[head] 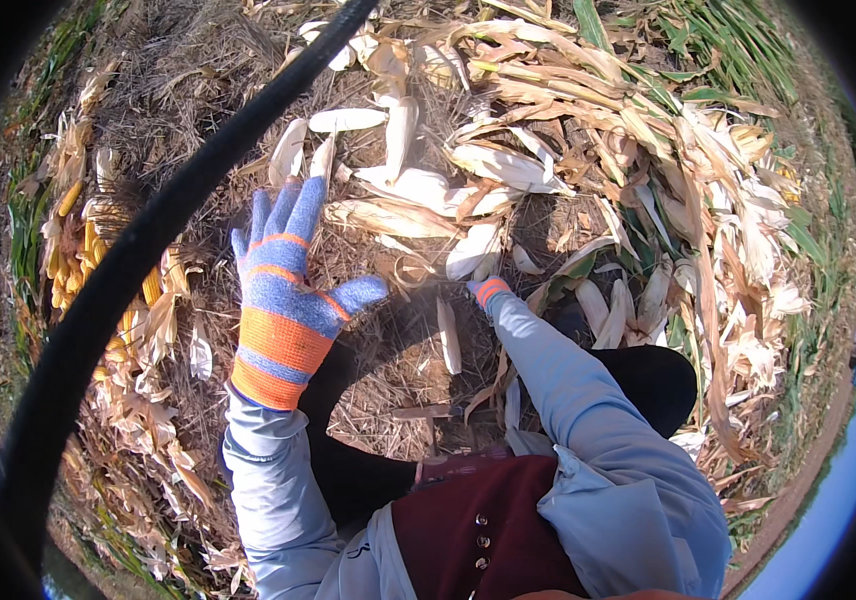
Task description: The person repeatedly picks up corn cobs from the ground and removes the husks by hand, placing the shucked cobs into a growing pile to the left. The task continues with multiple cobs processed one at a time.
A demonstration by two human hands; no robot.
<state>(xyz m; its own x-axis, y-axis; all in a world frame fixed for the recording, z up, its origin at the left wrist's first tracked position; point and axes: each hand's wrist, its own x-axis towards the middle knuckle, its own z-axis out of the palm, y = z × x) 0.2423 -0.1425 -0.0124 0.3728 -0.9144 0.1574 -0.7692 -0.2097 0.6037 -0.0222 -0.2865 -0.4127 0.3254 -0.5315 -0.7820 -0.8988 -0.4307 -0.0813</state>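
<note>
My left hand (278,277), in a blue and orange knit glove, is raised over the straw-covered ground with its fingers and thumb spread and nothing in it. Just past its fingertips lie pale corn husks (289,152). My right hand (488,291), gloved alike, is low beside a pale husk-covered ear of corn (473,251). Its fingers are mostly hidden behind the cuff and wrist, so I cannot tell whether they grip that ear. A dry husk leaf (449,336) lies on the soil between my hands. Further ahead is a scatter of husk-covered ears (413,189).
Bare yellow corn cobs (90,251) are piled at the left among dry husks. Cut corn stalks (585,82) and leaves curve along the right. A black strap or cable (195,176) crosses the view diagonally. My dark-clad knee (653,386) is beside the right forearm.
</note>
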